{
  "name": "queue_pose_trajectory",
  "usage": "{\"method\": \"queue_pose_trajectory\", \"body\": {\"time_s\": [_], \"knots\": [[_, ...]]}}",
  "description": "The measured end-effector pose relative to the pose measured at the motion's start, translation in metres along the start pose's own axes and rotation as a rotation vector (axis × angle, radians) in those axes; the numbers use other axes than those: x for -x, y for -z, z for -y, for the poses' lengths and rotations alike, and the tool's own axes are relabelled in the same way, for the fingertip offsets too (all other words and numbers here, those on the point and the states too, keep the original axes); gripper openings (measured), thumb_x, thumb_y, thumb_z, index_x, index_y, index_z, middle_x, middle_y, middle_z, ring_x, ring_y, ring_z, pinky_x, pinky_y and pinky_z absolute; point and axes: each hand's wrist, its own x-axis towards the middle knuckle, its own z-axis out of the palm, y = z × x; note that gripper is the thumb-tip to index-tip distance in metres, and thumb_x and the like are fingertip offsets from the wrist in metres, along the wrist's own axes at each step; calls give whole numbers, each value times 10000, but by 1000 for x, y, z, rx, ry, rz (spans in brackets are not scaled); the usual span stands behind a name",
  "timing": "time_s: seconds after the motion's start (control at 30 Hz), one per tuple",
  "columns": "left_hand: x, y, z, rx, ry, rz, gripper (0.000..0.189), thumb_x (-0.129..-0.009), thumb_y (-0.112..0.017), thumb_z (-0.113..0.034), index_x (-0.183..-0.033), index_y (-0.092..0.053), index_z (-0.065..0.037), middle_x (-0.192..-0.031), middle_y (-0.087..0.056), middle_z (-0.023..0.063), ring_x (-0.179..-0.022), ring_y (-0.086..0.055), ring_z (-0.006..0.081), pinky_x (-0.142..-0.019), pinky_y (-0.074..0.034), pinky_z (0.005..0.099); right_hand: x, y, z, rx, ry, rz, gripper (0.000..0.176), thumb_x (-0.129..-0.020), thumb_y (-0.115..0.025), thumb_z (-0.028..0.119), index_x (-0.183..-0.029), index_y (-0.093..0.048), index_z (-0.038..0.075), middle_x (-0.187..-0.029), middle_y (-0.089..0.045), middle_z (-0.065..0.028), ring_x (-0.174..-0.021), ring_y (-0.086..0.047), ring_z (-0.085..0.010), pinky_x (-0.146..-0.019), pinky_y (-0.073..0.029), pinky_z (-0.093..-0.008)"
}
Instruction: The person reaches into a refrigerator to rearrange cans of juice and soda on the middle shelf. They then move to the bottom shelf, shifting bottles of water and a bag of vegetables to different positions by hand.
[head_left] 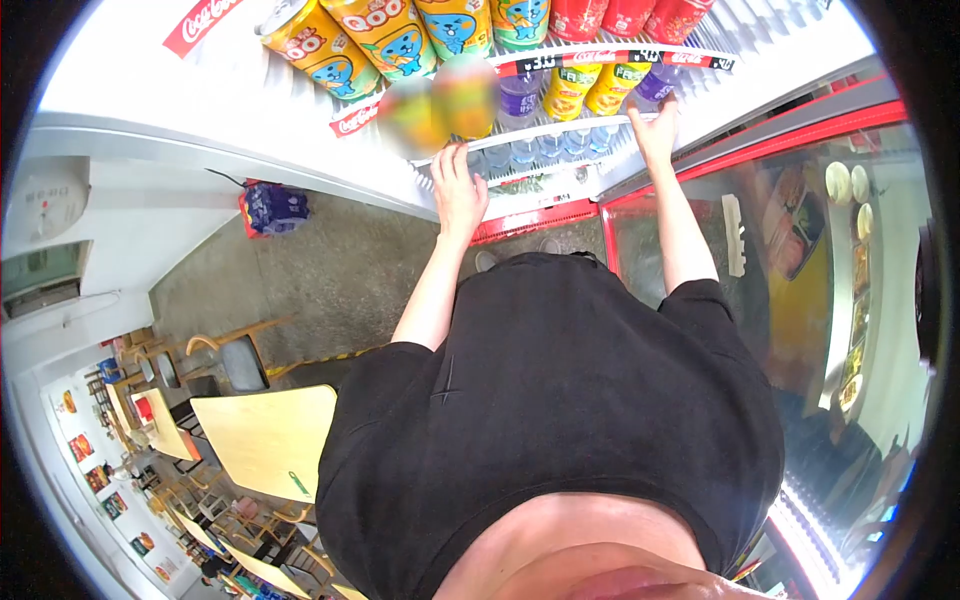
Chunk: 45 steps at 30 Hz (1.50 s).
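Observation:
My left hand (pixel 460 193) rests at the front edge of a white wire shelf (pixel 563 128) in an open drinks cooler, below two blurred yellow-green items (pixel 440 105). Its fingers are apart and hold nothing. On the right, my right hand (pixel 655 137) reaches up to the base of a purple bottle (pixel 655 84), with thumb and fingers spread around the shelf front. Yellow bottles (pixel 571 92) and another purple bottle (pixel 519 97) stand between the hands. Orange cans (pixel 397 40) and red cans (pixel 580 18) fill the shelf above.
Clear bottles (pixel 550 146) line a lower shelf. The open glass door (pixel 740 230) with its red frame is at my right. Behind on the left are a yellow table (pixel 265 440), a chair (pixel 240 362) and a purple package (pixel 275 207) near the wall.

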Motion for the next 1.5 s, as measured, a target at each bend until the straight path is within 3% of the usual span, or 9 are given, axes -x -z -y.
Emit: {"method": "queue_pose_trajectory", "body": {"time_s": [0.17, 0.4, 0.67, 0.77, 0.87, 1.07, 1.1, 1.3, 1.5], "knots": [[2, -2, -1, -13, 11, -18, 621, -781, -678, -14, -1372, -491, 20, -1370, -491, 205, -1335, -428, 413, -1133, -397, 505, 36, 8, 14, 187, 156, -131, 601, -850, -735, 180, -1323, -491, -100, -1195, -553, -259, -1178, -525, -412, -1058, -415, -488], [1, -4, 0, 1, 17, -20, 604, -794, -681, -21, -1364, -487, 15, -1371, -487, 223, -1334, -419, 426, -1140, -382, 515, 63, 11, 39, 62, 70, 193, 536, -838, -679, 49, -1352, -534, 3, -1312, -551, -206, -988, -629, -311, -850, -533, -400], [3, -4, -5, -47, 64, -9, 590, -794, -665, -37, -1361, -521, 30, -1365, -502, 220, -1329, -426, 429, -1121, -415, 504, 68, 13, 41, 151, 75, 288, 525, -854, -675, 49, -1364, -548, 46, -1418, -526, -197, -1100, -652, -347, -873, -568, -417], [0, -11, -1, -62, 50, -20, 590, -801, -660, -34, -1369, -519, 35, -1368, -494, 229, -1327, -419, 443, -1113, -416, 514, 63, 6, 33, 229, 106, 258, 479, -860, -667, 55, -1328, -566, 50, -1390, -546, -212, -1211, -616, -390, -912, -566, -449], [1, -10, 0, -67, 31, -8, 582, -804, -658, -35, -1367, -523, 31, -1373, -488, 232, -1326, -419, 444, -1114, -414, 518, 60, 0, 22, 227, 143, 200, 444, -874, -645, 29, -1312, -584, 64, -1388, -558, -160, -896, -684, -268, -783, -567, -383], [2, -28, 16, -66, -51, -121, 582, -799, -668, -19, -1361, -516, 1, -1340, -490, 226, -1290, -434, 438, -1116, -369, 540, 55, -12, 16, 117, 169, 50, 317, -839, -596, -20, -1137, -664, 60, -1209, -650, -164, -1020, -677, -383, -807, -562, -442], [3, -30, 16, -56, -62, -155, 570, -800, -667, -17, -1352, -524, 2, -1328, -498, 224, -1284, -439, 437, -1109, -368, 542, 55, -22, 4, 183, 340, -96, 302, -835, -600, -24, -1113, -675, 68, -1181, -659, -148, -949, -688, -352, -718, -574, -402], [0, -54, 32, -134, -156, -349, 505, -790, -683, -19, -1285, -580, -8, -1251, -541, 206, -1232, -485, 403, -1088, -362, 520, 57, -47, -6, 73, 390, -273, 271, -827, -609, -70, -1058, -697, 38, -1168, -657, -158, -857, -690, -248, -584, -567, -307], [-7, -71, 47, -196, -286, -546, 456, -760, -655, -1, -1216, -633, -19, -1179, -582, 170, -1102, -508, 350, -976, -390, 462, 48, -64, -27, -2, 390, -430, 184, -847, -621, -17, -989, -720, 44, -960, -697, -67, -677, -633, -136, -523, -479, -260]]}}
